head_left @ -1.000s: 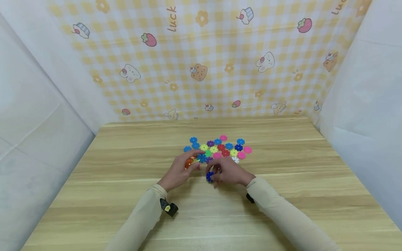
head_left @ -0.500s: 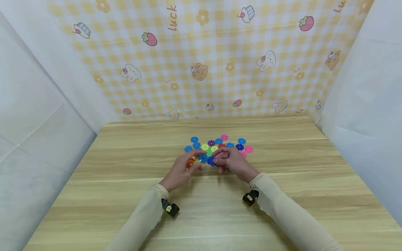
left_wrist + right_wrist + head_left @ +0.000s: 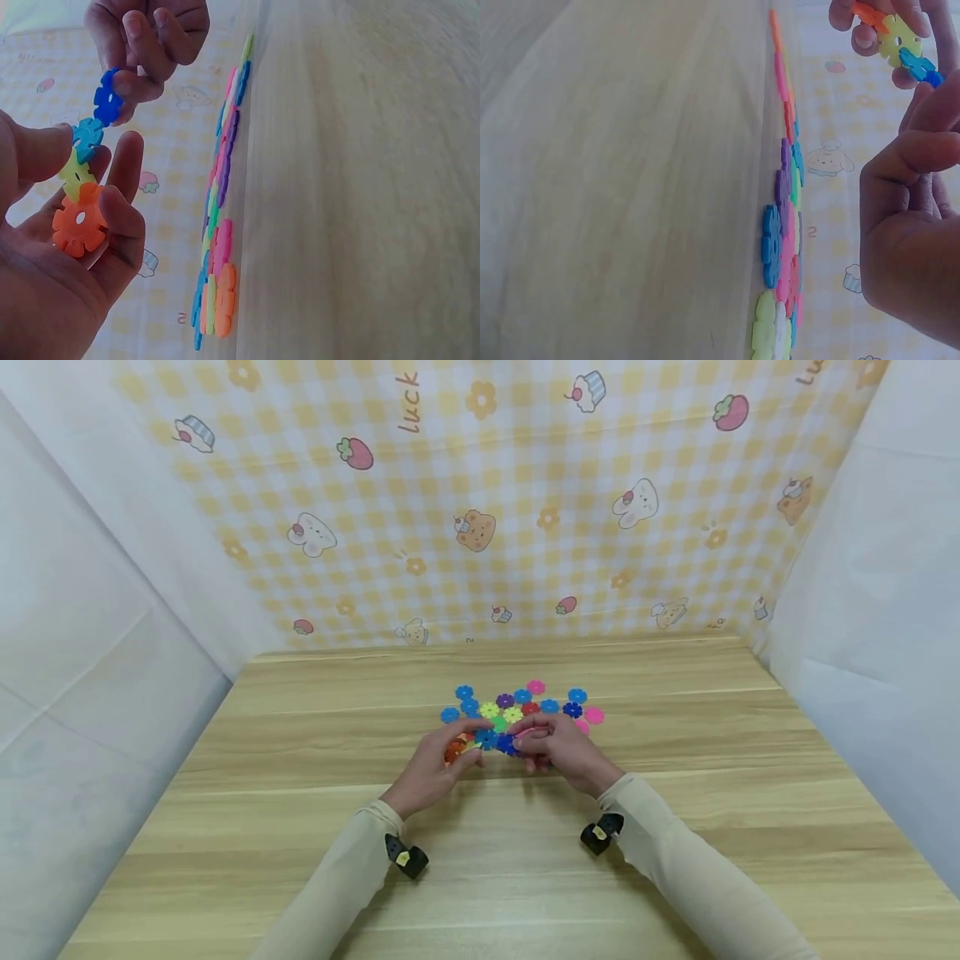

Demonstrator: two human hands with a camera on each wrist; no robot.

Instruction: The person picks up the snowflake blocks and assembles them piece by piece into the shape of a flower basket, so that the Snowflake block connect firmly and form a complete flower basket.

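Observation:
My left hand (image 3: 431, 770) holds a short chain of slotted plastic snowflake discs above the table. In the left wrist view the chain runs from an orange disc (image 3: 79, 223) through a yellow disc (image 3: 77, 177) to a light blue disc (image 3: 88, 137). My left thumb lies along the chain near the light blue disc. My right hand (image 3: 572, 753) pinches a dark blue snowflake disc (image 3: 108, 99) between thumb and finger. Its lower edge meets the light blue disc; I cannot tell how deep the slots interlock.
Loose snowflake discs in several colours lie flat behind the hands, among them a pink disc (image 3: 594, 716), a purple disc (image 3: 505, 701) and a blue disc (image 3: 464, 692). The wooden table (image 3: 300, 710) ends at a checked cloth (image 3: 420, 510) behind.
My right hand has moved up and to the left disc chain, bringing the dark blue disc from in front of the pile against the light blue one. My left hand has stayed nearly still.

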